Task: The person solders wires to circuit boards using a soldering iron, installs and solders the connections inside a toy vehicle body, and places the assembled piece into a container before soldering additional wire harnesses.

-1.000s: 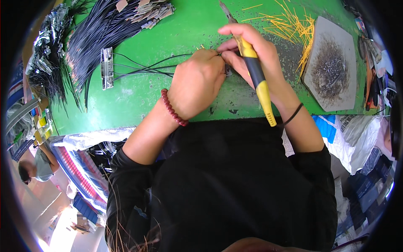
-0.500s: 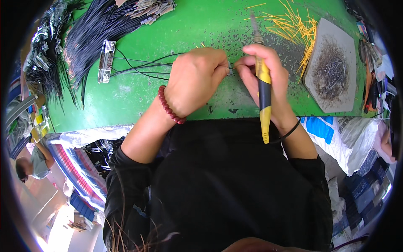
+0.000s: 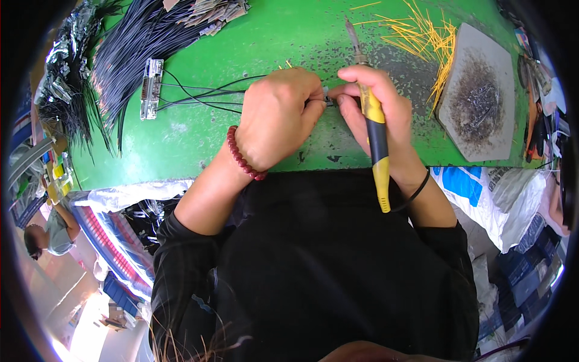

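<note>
My left hand (image 3: 280, 114), with a red bead bracelet on its wrist, is closed in a pinch over several thin black wires (image 3: 232, 92). Toward the left, those wires run to a silvery metal connector strip (image 3: 152, 89) lying on the table. A small pale and metallic piece (image 3: 326, 96) shows at the left fingertips, too small to name. My right hand (image 3: 386, 105) grips a yellow and black soldering iron (image 3: 378, 136), its tip pointing away from me, up and to the left. The right thumb and fingertips are beside the small piece; whether they touch it I cannot tell.
The green table (image 3: 199, 145) holds a bundle of black wires (image 3: 145, 45) and silvery wired parts (image 3: 60, 78) at the far left. Yellow strands (image 3: 416, 36) lie beside a grey, soot-stained slab (image 3: 476, 102) at right. Another person (image 3: 57, 232) is at the left edge.
The right hand has shifted slightly left, and the iron leans further left at its tip while its handle end swings slightly right. My left hand has hardly moved.
</note>
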Motion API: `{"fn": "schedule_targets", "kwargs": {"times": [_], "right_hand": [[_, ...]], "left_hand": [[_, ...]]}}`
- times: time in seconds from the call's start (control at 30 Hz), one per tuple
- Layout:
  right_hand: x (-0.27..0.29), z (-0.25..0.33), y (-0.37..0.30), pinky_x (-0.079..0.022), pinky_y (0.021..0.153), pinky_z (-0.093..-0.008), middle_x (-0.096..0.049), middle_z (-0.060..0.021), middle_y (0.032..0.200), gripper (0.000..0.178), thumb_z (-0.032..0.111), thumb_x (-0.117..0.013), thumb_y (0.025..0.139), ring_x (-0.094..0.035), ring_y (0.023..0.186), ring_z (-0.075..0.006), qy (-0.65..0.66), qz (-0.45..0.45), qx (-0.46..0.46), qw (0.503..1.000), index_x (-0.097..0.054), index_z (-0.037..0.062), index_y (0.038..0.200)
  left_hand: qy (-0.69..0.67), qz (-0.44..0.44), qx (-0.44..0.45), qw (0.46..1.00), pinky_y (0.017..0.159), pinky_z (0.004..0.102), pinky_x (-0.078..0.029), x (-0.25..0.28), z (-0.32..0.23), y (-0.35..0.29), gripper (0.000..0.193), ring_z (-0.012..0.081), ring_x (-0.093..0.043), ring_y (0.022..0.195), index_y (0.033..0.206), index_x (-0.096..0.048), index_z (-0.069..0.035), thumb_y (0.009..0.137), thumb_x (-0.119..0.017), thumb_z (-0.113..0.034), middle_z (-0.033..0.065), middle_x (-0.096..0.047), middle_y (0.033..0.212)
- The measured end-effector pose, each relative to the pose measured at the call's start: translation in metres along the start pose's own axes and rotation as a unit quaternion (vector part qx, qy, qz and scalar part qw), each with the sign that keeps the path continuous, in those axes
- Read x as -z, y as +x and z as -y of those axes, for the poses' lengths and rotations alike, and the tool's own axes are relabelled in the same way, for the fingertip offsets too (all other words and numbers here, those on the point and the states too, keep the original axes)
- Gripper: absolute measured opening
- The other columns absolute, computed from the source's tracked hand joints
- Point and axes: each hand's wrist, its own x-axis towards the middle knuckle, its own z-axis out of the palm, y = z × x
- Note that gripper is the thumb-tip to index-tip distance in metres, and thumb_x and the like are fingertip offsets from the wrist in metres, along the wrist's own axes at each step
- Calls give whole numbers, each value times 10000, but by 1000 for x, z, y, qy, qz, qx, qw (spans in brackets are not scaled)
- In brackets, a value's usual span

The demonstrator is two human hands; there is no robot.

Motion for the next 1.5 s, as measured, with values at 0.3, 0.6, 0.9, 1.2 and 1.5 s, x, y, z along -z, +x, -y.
{"fn": "schedule_targets", "kwargs": {"times": [0.3, 0.6, 0.9, 1.2, 1.5], "right_hand": [[0, -2, -1, -485, 596, -230, -622, -53, 712, 381, -61, -661, 770, -610, 607, -124, 24, 35, -68, 997, -591, 95, 1111], [15, 0, -11, -490, 636, -224, -667, -51, 736, 301, 141, -617, 909, -630, 674, -88, 86, -7, -92, 992, -574, 38, 1188], [43, 2, -36, -366, 526, -198, -591, -70, 791, 518, 369, -513, 927, -492, 620, -67, 89, -30, -99, 991, -585, -81, 1176], [41, -3, -46, -352, 557, -197, -547, 7, 733, 245, 146, -688, 826, -453, 634, -26, 181, -17, -127, 975, -534, 3, 952], [42, -5, -44, -343, 515, -190, -541, 12, 687, 209, 107, -686, 811, -446, 589, -20, 131, 11, -111, 985, -553, -6, 926]], "left_hand": [[-63, -33, 2, 997, 630, 413, -487, -2, 3, -3, 88, 330, -599, 701, 691, -580, -21, 734, -650, -53, 126, -596, 711], [-19, -47, -17, 999, 627, 415, -486, -10, 6, -4, 75, 341, -579, 711, 659, -560, -7, 693, -627, -13, 139, -582, 717], [-2, -41, -25, 999, 626, 428, -487, -11, 5, -1, 90, 350, -573, 709, 648, -535, -8, 696, -612, -11, 144, -570, 706], [5, -34, -26, 999, 621, 429, -486, -12, 7, -1, 100, 352, -570, 708, 641, -526, -8, 694, -611, -10, 147, -563, 702], [-4, -41, -38, 998, 615, 431, -482, -13, 8, -1, 99, 354, -564, 702, 639, -530, -9, 696, -610, -5, 146, -559, 699]]}}
